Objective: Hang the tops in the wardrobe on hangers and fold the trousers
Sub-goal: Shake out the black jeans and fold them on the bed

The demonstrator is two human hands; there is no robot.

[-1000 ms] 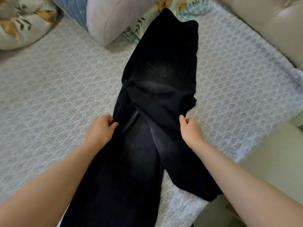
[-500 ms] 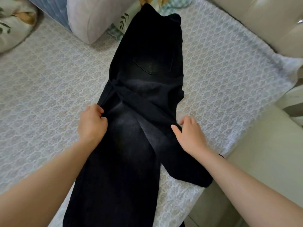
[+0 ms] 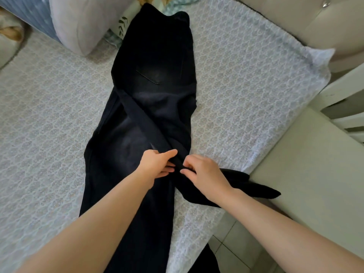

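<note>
Dark, nearly black trousers (image 3: 153, 79) lie lengthwise on the bed, waistband toward the pillows and a back pocket facing up. One leg crosses diagonally over the other and its end hangs off the right bed edge. My left hand (image 3: 157, 166) and my right hand (image 3: 202, 172) meet at the middle of the trousers. Each pinches the edge of the crossed leg's fabric between thumb and fingers. The lower part of the trousers runs down out of view between my forearms.
The bed carries a pale patterned cover (image 3: 246, 91). Pillows (image 3: 84, 22) lie at the top left. A padded beige headboard (image 3: 295, 18) stands at the top right, a cream surface (image 3: 315, 174) and white furniture (image 3: 346, 107) to the right, tiled floor (image 3: 236, 251) below.
My left hand has moved from the trousers' left edge to the middle. My right hand shifted inward to meet it, and both now pinch the crossed leg.
</note>
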